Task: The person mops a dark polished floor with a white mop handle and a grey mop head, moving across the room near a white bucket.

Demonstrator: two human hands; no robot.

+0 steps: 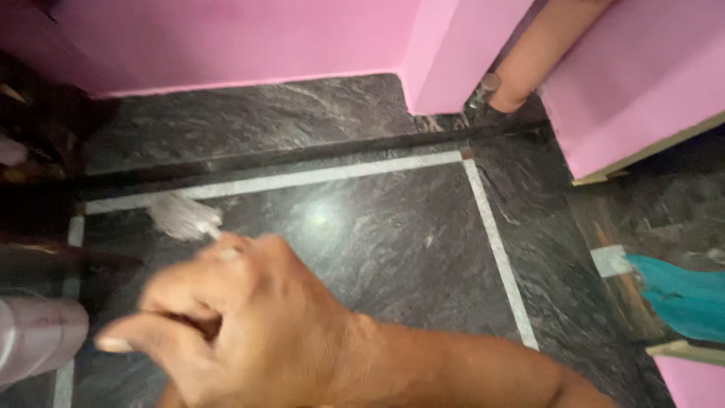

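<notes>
— What has the right hand (249, 317) got?

— It's closed in a fist around something thin; a blurred whitish brush-like tuft (183, 215) sticks out past the knuckles and seems to touch the dark polished stone floor (377, 249). Held low like that, the tuft meets the floor near its far left corner, just inside the pale inlaid strip (302, 180).

— And the left hand?

— Not visible.

— Room to move?

— Open floor to the right up to the strip's right edge. Pink walls (226, 38) close off the far side; a pale cylindrical container (38, 336) sits at the left edge.
</notes>
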